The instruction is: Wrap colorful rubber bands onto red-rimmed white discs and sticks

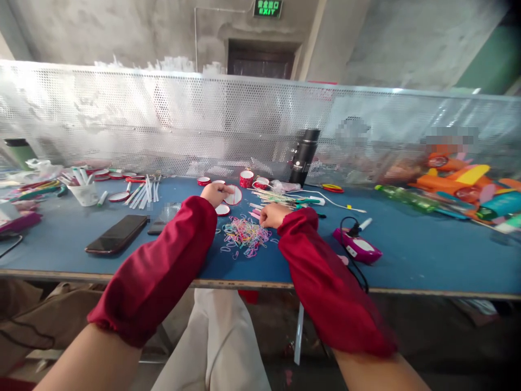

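My left hand (215, 194) pinches the edge of a round white disc with a red rim (233, 196), which it holds tilted above the blue table. Below that disc lies another red-rimmed white piece (222, 210). My right hand (273, 215) has its fingers closed together just behind the pile; whatever they hold, if anything, is too small to tell. Close to its fingertips are some pink sticks (255, 212). A loose heap of small coloured rubber bands (246, 234) lies between my two hands, nearer the table edge. Dark red sleeves cover both forearms.
Left are a phone (118, 233), white strips (143, 192) and a cup of pens (83, 191). Behind stand red patterned cups (246, 178) and a black bottle (304, 157). A purple power strip (358, 247) and orange toy (451, 182) lie right. A perforated screen (171, 119) backs the table.
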A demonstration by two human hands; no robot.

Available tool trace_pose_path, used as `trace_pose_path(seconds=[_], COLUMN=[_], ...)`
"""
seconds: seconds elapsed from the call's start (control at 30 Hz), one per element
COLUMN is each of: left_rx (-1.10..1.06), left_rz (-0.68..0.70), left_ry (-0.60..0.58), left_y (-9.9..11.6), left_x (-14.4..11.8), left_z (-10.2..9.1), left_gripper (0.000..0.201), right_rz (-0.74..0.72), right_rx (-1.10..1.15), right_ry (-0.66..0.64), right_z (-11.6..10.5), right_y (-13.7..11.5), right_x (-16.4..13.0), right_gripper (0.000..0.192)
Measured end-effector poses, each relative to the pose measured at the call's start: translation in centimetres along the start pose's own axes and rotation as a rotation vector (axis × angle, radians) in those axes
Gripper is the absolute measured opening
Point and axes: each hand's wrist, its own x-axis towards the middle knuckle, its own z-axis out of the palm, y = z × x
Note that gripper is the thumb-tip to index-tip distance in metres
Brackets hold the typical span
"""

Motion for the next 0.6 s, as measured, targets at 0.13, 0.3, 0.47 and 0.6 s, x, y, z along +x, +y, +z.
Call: trace_pose_path(seconds=[0.13,0.3,0.47,0.6], left_rx=[-0.027,-0.016,0.031,0.047], left_rz=[-0.013,-0.028,-0.039,-0.020], left_ry=[0.004,-0.020,-0.046,-0.071], left_y=[0.4,1.1,1.4,1.2], left_x=[-0.3,-0.5,-0.6,-0.5], left_z=[0.0,-0.1,-0.3,-0.4], left_gripper=[0.026,0.024,0.022,0.023], right_rz=[-0.091,-0.270,-0.382,-0.396], right_rx=[0.140,0.552,0.854,0.861], right_ry=[0.088,0.287,0.190,0.181], right_z=[0.0,-0.2,-0.2,-0.3], right_y=[0.1,-0.3,-1.0,-0.9], right_x=[0.0,0.3,0.3,0.2], right_gripper=[0.005,0.006,0.021,0.024])
